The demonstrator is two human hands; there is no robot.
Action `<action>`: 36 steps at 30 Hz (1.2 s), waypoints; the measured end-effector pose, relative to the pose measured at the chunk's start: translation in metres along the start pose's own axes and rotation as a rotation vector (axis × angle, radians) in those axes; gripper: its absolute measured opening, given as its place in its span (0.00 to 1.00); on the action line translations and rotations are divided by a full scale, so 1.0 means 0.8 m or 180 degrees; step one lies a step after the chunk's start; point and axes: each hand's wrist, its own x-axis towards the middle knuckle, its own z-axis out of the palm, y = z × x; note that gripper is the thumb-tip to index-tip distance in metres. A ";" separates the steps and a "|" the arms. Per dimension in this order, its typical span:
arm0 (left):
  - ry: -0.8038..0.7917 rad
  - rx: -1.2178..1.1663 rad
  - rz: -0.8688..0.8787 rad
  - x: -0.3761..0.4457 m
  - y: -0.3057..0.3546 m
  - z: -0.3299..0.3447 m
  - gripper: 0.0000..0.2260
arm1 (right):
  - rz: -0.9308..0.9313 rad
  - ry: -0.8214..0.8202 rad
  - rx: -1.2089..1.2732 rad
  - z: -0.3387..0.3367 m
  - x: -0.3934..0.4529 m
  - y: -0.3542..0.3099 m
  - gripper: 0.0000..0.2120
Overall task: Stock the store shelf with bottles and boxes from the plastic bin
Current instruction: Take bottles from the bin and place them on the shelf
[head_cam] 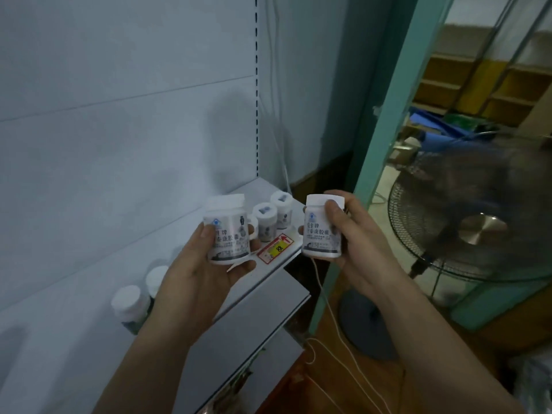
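My left hand [194, 282] grips a white pill bottle [228, 234] with a printed label, held upright above the front of the white shelf [268, 273]. In my right hand [355, 243] is a second, matching bottle [322, 228], just past the shelf's right end, with my thumb on its cap. Two small white bottles [273, 215] stand on the shelf's far right end. On the shelf to the left, two more white-capped bottles [137, 300] are partly hidden by my left forearm. The plastic bin is out of view.
A red and yellow price tag [276, 248] sits on the shelf's front edge. A standing fan [478, 231] is close on the right, beside a teal post [388, 121]. A white cable [331, 318] hangs below my right hand. A lower shelf [254, 324] juts out underneath.
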 end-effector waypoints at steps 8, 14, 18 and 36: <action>0.0310 -0.0149 0.0305 0.076 0.020 -0.021 0.42 | -0.0032 -0.0276 -0.0395 0.019 0.126 -0.009 0.14; 0.0383 -0.0098 0.0468 0.115 0.039 -0.028 0.42 | -0.0285 -0.0863 -0.1045 0.043 0.196 -0.021 0.10; 0.0602 -0.0028 0.0553 0.122 0.043 -0.031 0.41 | -0.0427 -0.1408 -0.1597 0.069 0.247 -0.024 0.12; 0.2094 0.0401 0.1266 0.112 0.009 0.006 0.31 | -0.1414 -0.4629 -0.3942 0.152 0.373 0.005 0.24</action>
